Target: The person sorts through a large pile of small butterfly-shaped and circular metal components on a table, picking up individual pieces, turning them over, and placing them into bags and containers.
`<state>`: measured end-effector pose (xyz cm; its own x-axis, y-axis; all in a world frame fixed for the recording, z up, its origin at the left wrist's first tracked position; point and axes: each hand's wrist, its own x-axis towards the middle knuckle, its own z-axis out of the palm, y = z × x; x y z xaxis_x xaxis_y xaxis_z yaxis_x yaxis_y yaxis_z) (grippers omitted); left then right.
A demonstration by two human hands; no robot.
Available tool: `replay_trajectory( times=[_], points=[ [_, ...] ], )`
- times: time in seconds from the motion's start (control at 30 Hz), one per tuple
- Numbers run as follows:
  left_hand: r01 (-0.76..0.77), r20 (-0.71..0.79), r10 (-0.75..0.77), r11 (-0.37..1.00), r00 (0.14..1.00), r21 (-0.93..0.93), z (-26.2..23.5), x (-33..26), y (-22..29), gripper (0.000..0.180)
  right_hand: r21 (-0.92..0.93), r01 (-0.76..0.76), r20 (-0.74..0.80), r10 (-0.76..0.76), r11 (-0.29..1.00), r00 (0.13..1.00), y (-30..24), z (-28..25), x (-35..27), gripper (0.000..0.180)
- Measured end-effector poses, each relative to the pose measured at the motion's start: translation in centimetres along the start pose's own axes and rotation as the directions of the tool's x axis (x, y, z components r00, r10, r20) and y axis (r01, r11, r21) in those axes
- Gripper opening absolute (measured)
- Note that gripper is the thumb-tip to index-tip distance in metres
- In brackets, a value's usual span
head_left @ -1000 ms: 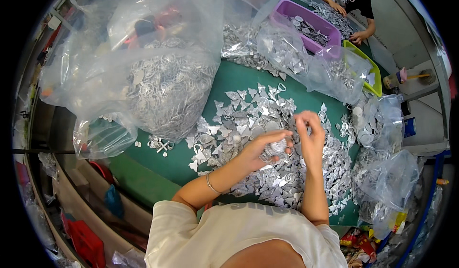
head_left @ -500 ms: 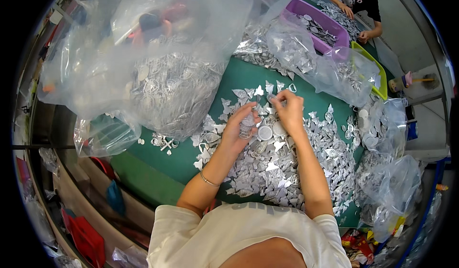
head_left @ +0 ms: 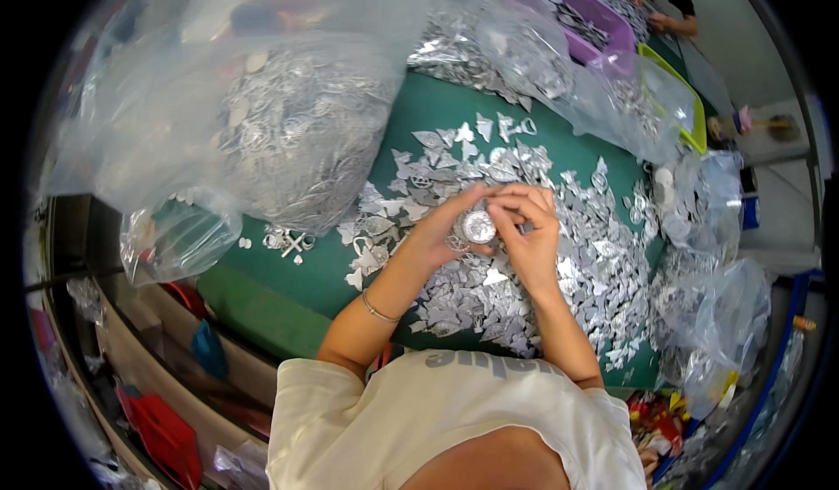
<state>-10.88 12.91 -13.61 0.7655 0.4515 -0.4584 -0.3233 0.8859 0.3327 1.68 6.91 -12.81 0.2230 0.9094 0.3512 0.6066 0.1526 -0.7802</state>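
Over a heap of flat silver metal pieces [head_left: 476, 293], my two hands meet. A round silver disc [head_left: 478, 226] with a raised rim shows between them, gripped by the thumb and fingers of my right hand [head_left: 531, 221]. My left hand [head_left: 444, 226] is curled around more round silver pieces [head_left: 456, 240], partly hidden by its palm and the disc. Its fingertips touch or nearly touch those of my right hand. Leaf-like and butterfly-like shapes lie loose around both hands on the green tabletop [head_left: 411, 105].
A large clear plastic bag [head_left: 306, 132] full of silver pieces stands at the left. At the far right are a purple bin [head_left: 625, 35] and a yellow-green tray [head_left: 697, 132]. More filled bags [head_left: 712, 315] line the right edge. Another person's hands [head_left: 651, 18] work at the far end.
My right hand has come in from the far side of the heap to my left hand. The disc now shows between them. The whole view has shifted slightly.
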Motion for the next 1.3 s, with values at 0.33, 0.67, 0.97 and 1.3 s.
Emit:
replay_trajectory(
  times=[0.33, 0.67, 0.97, 1.3],
  points=[
    [-0.074, 0.118, 0.140, 0.895, 0.983, -0.440, -3.6, 1.8, -0.8, 0.019, -0.447, -0.156, -0.123, 0.112, 0.881, 0.986, 6.0, -3.8, -3.9, 0.029],
    [-0.178, 0.050, 0.243, 0.822, 0.969, -0.541, -3.9, 2.0, -0.8, 0.019, -0.363, 0.184, 0.339, -0.055, 0.913, 0.939, 1.1, -1.1, -7.3, 0.038],
    [-0.181, 0.071, 0.282, 0.767, 0.957, -0.616, -4.1, 1.8, -0.5, 0.020, -0.520, -0.119, -0.063, 0.101, 0.846, 0.993, 4.8, -6.6, -7.5, 0.024],
    [-0.219, 0.056, 0.327, 0.742, 0.944, -0.633, -4.2, 1.7, -0.2, 0.018, -0.204, -0.261, -0.177, 0.226, 0.944, 0.958, 4.6, -6.3, -7.0, 0.018]
  ],
)
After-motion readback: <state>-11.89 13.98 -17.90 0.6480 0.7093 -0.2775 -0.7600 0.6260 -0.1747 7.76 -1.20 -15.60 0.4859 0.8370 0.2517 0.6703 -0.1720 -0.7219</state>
